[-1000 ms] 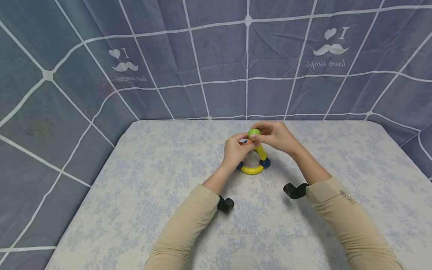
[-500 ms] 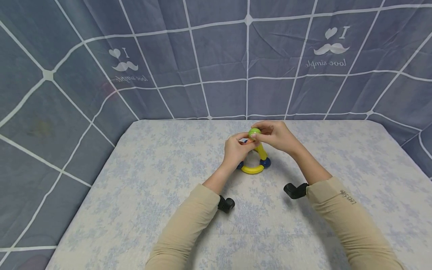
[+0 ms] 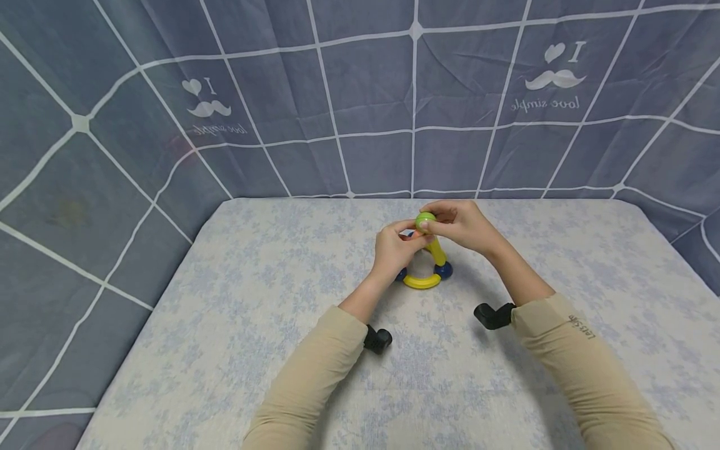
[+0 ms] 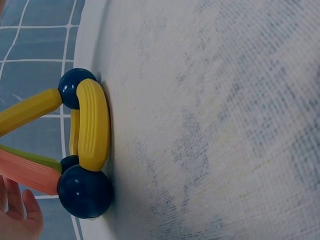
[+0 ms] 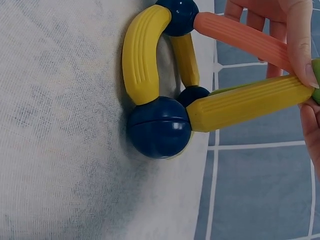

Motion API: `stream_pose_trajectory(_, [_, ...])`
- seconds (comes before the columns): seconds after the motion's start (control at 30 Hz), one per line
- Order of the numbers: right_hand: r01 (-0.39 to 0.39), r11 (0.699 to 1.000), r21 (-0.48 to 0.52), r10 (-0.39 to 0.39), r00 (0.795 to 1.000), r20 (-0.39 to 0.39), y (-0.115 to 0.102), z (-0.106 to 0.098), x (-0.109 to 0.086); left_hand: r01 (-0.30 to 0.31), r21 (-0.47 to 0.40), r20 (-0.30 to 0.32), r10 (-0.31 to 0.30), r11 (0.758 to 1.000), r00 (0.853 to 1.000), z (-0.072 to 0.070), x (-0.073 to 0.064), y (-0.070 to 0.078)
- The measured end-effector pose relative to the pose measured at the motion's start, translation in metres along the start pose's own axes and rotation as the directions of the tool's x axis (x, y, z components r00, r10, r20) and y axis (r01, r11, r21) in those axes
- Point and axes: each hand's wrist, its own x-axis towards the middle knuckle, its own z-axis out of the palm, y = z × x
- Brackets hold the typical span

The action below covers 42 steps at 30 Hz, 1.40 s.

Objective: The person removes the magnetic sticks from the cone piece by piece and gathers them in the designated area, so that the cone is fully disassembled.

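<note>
A toy frame of sticks and balls stands on the table. Its base joins curved yellow sticks (image 3: 422,282) with dark blue balls (image 5: 159,127). From these balls a straight yellow stick (image 5: 250,103), an orange stick (image 5: 240,38) and a green stick (image 4: 35,158) lean together towards a green ball (image 3: 425,218) on top. My right hand (image 3: 465,227) pinches this green ball between thumb and fingers. My left hand (image 3: 392,251) grips the upper end of the orange stick just beneath the ball, its thumb close to the joint. The left hand partly hides the frame's left side in the head view.
A pale cloth with blue flowers covers the table (image 3: 270,287). Behind it hangs a grey-blue curtain (image 3: 371,162) with white grid lines. Black wrist camera mounts (image 3: 494,316) stick out beneath both sleeves, low over the cloth.
</note>
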Motion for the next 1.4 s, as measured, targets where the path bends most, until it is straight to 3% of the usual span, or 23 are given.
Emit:
stream_pose_trajectory(0.13, [-0.033, 0.999, -0.038, 0.033, 0.999, -0.002, -0.002, 0.000, 0.000, 0.004, 0.013, -0.002, -0.004, 1.000, 1.000, -0.001, 0.000, 0.000])
stream_pose_trajectory(0.23, [-0.043, 0.991, -0.127, 0.043, 0.999, 0.001, -0.007, 0.002, 0.000, -0.014, 0.037, -0.007, 0.014, 0.999, 1.000, -0.002, 0.001, -0.001])
stream_pose_trajectory(0.37, [-0.008, 0.960, -0.279, 0.008, 1.000, 0.001, -0.014, 0.006, 0.001, -0.046, 0.071, -0.016, 0.047, 0.996, 0.999, -0.002, 0.000, -0.002])
stream_pose_trajectory(0.47, [0.020, 0.941, -0.339, -0.024, 1.000, -0.008, -0.016, 0.010, 0.003, -0.052, 0.064, -0.018, 0.053, 0.997, 0.998, -0.002, 0.000, -0.003])
stream_pose_trajectory(1.03, [0.180, 0.939, -0.293, -0.197, 0.980, -0.029, -0.004, 0.010, -0.001, -0.079, 0.086, -0.028, 0.081, 0.993, 0.996, 0.001, 0.000, -0.002])
stream_pose_trajectory(1.4, [0.227, 0.933, -0.279, -0.244, 0.969, -0.028, 0.001, 0.012, -0.003, -0.088, 0.084, -0.042, 0.092, 0.993, 0.995, 0.002, -0.001, -0.005])
